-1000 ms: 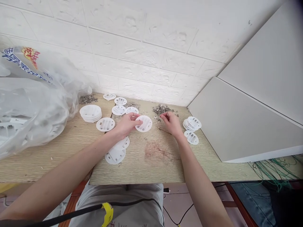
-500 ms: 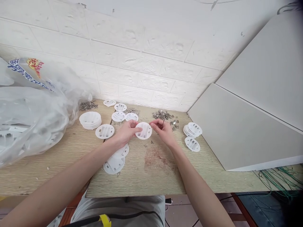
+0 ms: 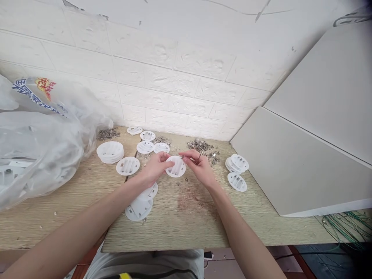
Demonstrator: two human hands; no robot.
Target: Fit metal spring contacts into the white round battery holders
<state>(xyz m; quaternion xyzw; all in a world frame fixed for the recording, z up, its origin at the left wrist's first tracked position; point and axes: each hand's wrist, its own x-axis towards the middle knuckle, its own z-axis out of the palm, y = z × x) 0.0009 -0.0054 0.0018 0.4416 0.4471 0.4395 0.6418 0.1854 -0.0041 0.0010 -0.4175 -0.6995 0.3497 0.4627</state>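
Gripping the left edge of a round white battery holder over the middle of the table, the left hand has its thumb on top. The right hand pinches a tiny metal clip at the holder's upper right edge; its shape is too small to tell. This looks like putting in clips, so the next move likely needs a straight, gentle push. Behind the right hand lies a metal pile. To the left, stacked holders sit near a clear plastic bag with blue and red Chinese letters, too creased to read.
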